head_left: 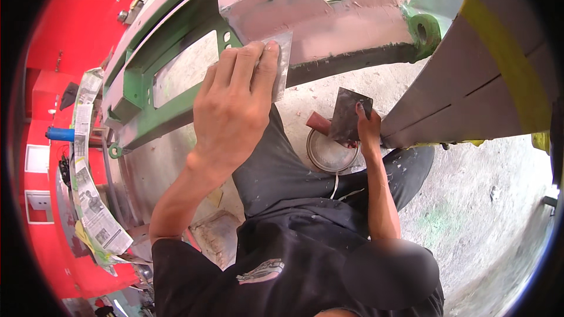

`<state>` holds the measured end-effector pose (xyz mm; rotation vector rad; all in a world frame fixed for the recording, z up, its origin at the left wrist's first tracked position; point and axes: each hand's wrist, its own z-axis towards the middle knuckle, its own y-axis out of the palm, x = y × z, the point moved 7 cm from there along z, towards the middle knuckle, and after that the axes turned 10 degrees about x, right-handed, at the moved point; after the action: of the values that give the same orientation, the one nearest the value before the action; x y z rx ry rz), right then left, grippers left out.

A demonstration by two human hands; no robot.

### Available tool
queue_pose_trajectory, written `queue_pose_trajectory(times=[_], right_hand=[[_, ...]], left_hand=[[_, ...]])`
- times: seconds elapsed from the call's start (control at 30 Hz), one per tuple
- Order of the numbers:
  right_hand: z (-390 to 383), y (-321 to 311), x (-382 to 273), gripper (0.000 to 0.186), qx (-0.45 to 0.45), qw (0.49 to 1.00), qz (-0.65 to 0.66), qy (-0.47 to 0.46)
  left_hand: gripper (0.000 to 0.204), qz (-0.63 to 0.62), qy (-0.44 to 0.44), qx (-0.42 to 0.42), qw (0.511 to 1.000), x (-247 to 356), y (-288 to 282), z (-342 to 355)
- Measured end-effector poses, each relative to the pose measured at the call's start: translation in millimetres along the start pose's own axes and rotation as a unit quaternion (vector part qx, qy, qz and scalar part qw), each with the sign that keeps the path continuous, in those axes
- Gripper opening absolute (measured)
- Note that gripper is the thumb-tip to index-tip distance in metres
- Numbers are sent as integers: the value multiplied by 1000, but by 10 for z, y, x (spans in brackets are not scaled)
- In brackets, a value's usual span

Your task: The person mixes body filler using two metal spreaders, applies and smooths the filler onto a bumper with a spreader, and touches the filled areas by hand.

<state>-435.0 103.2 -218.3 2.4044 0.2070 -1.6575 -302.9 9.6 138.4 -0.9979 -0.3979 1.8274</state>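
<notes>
My left hand (232,105) is raised in front of a green metal vehicle frame, fingers pressed round a thin, greyish metal putty spreader (283,66). The spreader overlaps the lower edge of a panel (329,29) coated in rough pinkish filler; whether it touches the panel I cannot tell. Lower and to the right, my right hand (369,132) grips a dark, flat, square plate (346,111) with the thumb on top. Partly under that plate, a round tin (330,155) stands by my legs. A reddish-brown cylinder (318,122) lies at its far side, partly covered by the plate.
On the right rises a large grey panel (470,94) crossed by yellow tape (499,58). A curved part (97,199) covered with newspaper stands at the left, before a red wall (64,29). Rough concrete floor (470,199) surrounds my folded legs.
</notes>
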Motion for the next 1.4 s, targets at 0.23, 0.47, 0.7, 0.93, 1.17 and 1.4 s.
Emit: queue_pose_trajectory(times=[0.23, 0.47, 0.7, 0.93, 1.17, 1.4], right_hand=[[-42, 58, 4, 30, -15, 999, -47, 13], [-37, 63, -43, 30, -8, 998, -59, -13], [-21, 63, -9, 32, -10, 999, -30, -8], [-16, 37, 5, 32, 6, 998, -64, -8], [-36, 52, -25, 32, -2, 999, -47, -18], [-28, 35, 10, 30, 0, 996, -83, 26]], left_hand=[[39, -8, -9, 2, 1000, -64, 79, -4], [38, -4, -5, 11, 1000, -66, 120, 24], [43, -25, -33, -25, 999, -21, 99, 25], [38, -66, -15, -23, 997, -88, 2, -9], [37, -20, 11, -9, 1000, -114, 111, 49], [35, -29, 6, -30, 999, -9, 31, 49]])
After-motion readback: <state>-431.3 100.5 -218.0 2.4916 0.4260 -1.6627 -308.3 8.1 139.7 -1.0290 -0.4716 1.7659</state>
